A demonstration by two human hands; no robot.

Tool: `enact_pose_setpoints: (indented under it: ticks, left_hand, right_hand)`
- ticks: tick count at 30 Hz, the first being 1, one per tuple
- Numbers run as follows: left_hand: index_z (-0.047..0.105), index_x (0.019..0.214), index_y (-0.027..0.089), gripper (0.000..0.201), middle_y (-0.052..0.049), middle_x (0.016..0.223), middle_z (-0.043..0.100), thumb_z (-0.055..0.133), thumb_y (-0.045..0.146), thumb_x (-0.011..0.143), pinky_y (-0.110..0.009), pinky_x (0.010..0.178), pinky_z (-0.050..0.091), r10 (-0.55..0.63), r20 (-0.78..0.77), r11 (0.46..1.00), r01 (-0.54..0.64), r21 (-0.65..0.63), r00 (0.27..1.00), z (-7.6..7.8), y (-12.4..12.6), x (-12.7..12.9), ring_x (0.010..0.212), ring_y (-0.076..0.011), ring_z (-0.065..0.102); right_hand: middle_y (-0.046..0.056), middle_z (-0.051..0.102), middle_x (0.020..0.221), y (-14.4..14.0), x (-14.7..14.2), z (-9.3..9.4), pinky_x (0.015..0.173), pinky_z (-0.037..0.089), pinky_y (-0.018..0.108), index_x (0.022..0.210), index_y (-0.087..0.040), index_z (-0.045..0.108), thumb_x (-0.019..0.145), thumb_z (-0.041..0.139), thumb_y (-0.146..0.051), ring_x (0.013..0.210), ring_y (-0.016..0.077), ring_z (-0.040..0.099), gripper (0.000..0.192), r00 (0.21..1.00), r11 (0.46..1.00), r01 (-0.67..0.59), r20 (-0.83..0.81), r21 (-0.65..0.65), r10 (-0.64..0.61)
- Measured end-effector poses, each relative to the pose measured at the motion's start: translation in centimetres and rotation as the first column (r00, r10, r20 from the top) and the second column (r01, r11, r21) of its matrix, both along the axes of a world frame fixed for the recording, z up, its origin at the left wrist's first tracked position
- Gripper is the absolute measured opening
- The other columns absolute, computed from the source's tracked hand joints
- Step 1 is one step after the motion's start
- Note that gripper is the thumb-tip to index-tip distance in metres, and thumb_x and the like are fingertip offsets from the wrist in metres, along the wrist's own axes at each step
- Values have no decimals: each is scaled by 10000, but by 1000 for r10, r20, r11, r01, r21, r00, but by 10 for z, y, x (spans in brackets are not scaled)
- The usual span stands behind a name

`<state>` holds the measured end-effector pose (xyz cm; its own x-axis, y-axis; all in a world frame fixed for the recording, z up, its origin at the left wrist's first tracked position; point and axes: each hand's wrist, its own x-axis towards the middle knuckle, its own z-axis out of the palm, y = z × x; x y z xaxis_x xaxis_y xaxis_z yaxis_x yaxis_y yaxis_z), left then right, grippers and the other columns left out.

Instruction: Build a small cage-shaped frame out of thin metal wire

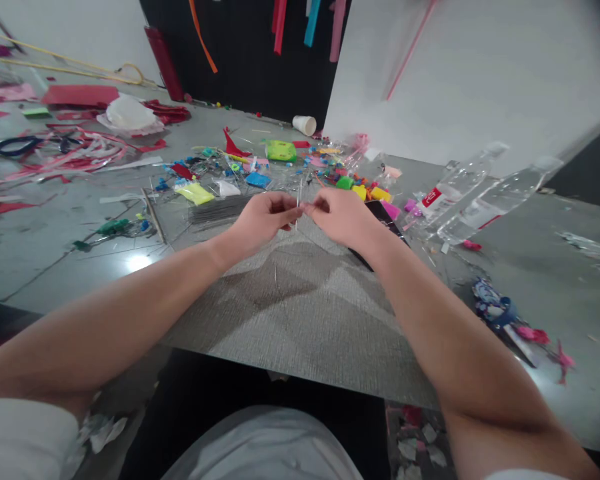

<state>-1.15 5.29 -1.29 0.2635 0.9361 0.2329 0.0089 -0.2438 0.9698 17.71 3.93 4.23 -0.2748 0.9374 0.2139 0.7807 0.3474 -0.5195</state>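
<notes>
Thin pale strip: we held this strip (299, 190) roughly upright, above the middle of the worktop (290, 323).
Left fingers: ours (286, 217) were pinched closed on it.
Right fingers: ours (322, 203) nearly met beside it; blur hid whether they gripped anything.
Progress: we had the strip in hand, not yet set down; we judged the fingertip work unfinished, but could not tell how much was left.
Grey wire bundle: we saw it (211, 213) lying left of our hands.
Black flat item: it (386, 216) lay right, partly behind our right forearm.
Bottles: two (497, 203) stood farther right.
</notes>
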Motion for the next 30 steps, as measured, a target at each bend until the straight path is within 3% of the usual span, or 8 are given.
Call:
enact_pose_setpoints:
  ticks: [2, 6, 9, 12, 17, 24, 28, 30]
  left_hand:
    - [672, 878, 183, 150, -16, 794, 648, 768, 293, 845, -257, 649, 492, 117, 26, 992, -116, -42, 993, 4, 1, -1, 715, -119, 604]
    - [639, 843, 185, 134, -13, 789, 637, 745, 265, 860, -257, 665, 489, 253, 114, 967, -248, -55, 961, 8, 11, -8, 729, -123, 605]
    - [618, 827, 200, 144, -3, 766, 623, 747, 256, 859, -263, 653, 480, 300, 144, 954, -297, -46, 943, 8, 21, -14, 711, -127, 601]
    - [603, 823, 213, 166, 7, 754, 614, 755, 273, 852, -260, 646, 483, 322, 140, 946, -323, -12, 936, 5, 28, -17, 708, -129, 601]
    - [626, 840, 202, 126, -6, 794, 656, 742, 251, 848, -245, 622, 476, 309, 78, 951, -309, -17, 948, 2, 26, -16, 731, -131, 621]
    - [665, 851, 185, 177, -33, 811, 686, 795, 300, 817, -270, 650, 500, 198, -4, 979, -198, -38, 980, 2, 20, -13, 733, -139, 635]
    - [672, 839, 178, 202, -26, 816, 676, 818, 312, 800, -277, 687, 516, 98, 18, 986, -94, -141, 995, 0, 15, -11, 741, -130, 641]
    - [674, 843, 184, 224, -24, 846, 685, 842, 317, 775, -280, 714, 523, 62, 65, 978, -47, -205, 996, -2, 13, -11, 749, -123, 641]
  right_hand:
    - [76, 638, 694, -2, 5, -1, 698, 451, 400, 718, -216, 630, 884, 760, -341, 719, 250, 622, 245, 987, 996, -55, 145, -65, 64]
    - [79, 702, 739, -2, 8, -11, 657, 423, 381, 806, -238, 719, 835, 797, -303, 658, 234, 611, 105, 941, 958, -220, 220, -182, 258]
    - [102, 745, 851, -2, -3, -24, 717, 449, 384, 908, -212, 749, 891, 713, -240, 771, 257, 657, 49, 898, 957, -264, 330, -123, 290]
    - [148, 735, 1037, -6, -19, -40, 838, 471, 377, 1032, -158, 753, 949, 607, -187, 981, 278, 668, 170, 828, 927, -369, 429, -68, 361]
    - [195, 666, 1124, -18, -33, -57, 848, 481, 414, 1069, -124, 755, 986, 554, -239, 1065, 339, 632, 247, 785, 926, -377, 533, 8, 315]
    - [151, 714, 1009, -5, -20, -46, 809, 469, 365, 992, -139, 747, 951, 600, -222, 950, 270, 669, 173, 829, 940, -339, 464, -30, 313]
    - [97, 732, 937, 9, -5, -38, 766, 456, 352, 998, -167, 713, 918, 691, -277, 841, 227, 661, 138, 947, 974, -219, 255, 67, 195]
    - [77, 730, 962, 13, 1, -37, 757, 461, 342, 1035, -181, 685, 906, 730, -324, 820, 208, 649, 199, 964, 963, -241, 139, 117, 225]
